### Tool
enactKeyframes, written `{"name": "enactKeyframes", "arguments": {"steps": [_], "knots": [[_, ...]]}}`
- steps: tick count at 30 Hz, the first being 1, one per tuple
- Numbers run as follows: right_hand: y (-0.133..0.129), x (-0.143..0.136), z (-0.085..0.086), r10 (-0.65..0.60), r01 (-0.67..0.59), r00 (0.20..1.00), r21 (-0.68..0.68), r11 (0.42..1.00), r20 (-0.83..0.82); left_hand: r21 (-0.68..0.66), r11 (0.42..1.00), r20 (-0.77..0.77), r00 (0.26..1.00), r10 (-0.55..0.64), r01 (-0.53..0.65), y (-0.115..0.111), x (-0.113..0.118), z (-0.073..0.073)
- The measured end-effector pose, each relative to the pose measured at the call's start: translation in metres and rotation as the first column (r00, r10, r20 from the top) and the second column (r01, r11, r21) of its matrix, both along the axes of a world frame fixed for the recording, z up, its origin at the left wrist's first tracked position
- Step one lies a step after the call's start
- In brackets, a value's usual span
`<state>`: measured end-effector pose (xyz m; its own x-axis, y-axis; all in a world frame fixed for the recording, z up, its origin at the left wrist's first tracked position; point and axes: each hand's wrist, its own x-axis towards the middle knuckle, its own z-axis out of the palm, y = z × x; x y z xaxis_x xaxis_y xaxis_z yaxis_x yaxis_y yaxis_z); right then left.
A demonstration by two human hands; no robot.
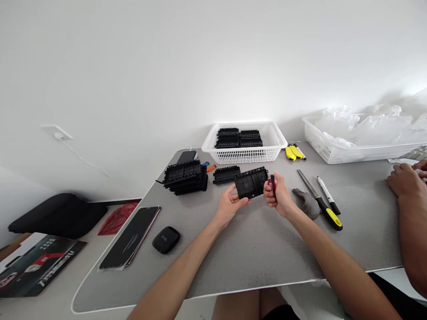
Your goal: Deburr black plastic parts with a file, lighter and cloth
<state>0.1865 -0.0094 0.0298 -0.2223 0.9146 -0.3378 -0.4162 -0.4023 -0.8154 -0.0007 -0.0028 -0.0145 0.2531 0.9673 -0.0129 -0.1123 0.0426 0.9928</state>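
Observation:
My left hand grips the lower left corner of a black plastic part with toothed edges, tilted just above the table. In my right hand is a small red-and-black handled tool, its working end at the part's right edge; its exact kind is hard to make out. Behind the held part lies a similar black part. A stack of black toothed parts stands to the left. Close to my right wrist are a grey cloth-like item and a file with a black-and-yellow handle.
A white basket behind holds several black parts; another basket holds plastic bags. Yellow-handled tools, a marker, a phone and a black case lie on the table. A co-worker's hand rests at right.

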Motion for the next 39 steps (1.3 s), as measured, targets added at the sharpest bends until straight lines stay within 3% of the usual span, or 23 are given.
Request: {"name": "enactKeyframes", "arguments": {"steps": [3, 9, 15, 28, 39], "knots": [[-0.006, -0.015, -0.005, 0.136, -0.138, 0.990, -0.064, 0.988, -0.036, 0.027, 1.000, -0.040, 0.999, -0.011, 0.012, -0.001, 0.003, -0.001], [-0.011, -0.025, -0.009, 0.292, -0.295, 0.955, -0.076, 0.952, -0.057, 0.024, 0.999, -0.046, 0.998, -0.046, 0.048, -0.006, 0.010, 0.000], [-0.011, -0.025, -0.006, 0.359, -0.358, 0.933, -0.121, 0.926, -0.015, 0.036, 0.998, -0.058, 0.997, -0.042, 0.045, -0.008, 0.013, 0.000], [-0.009, -0.028, -0.004, 0.344, -0.335, 0.939, -0.220, 0.916, 0.002, 0.078, 0.994, -0.062, 0.996, -0.069, 0.074, -0.010, 0.015, 0.000], [0.002, -0.005, -0.007, 0.185, -0.190, 0.982, -0.236, 0.953, -0.043, 0.101, 0.995, -0.098, 0.995, -0.011, 0.021, -0.007, 0.009, -0.001]]}}
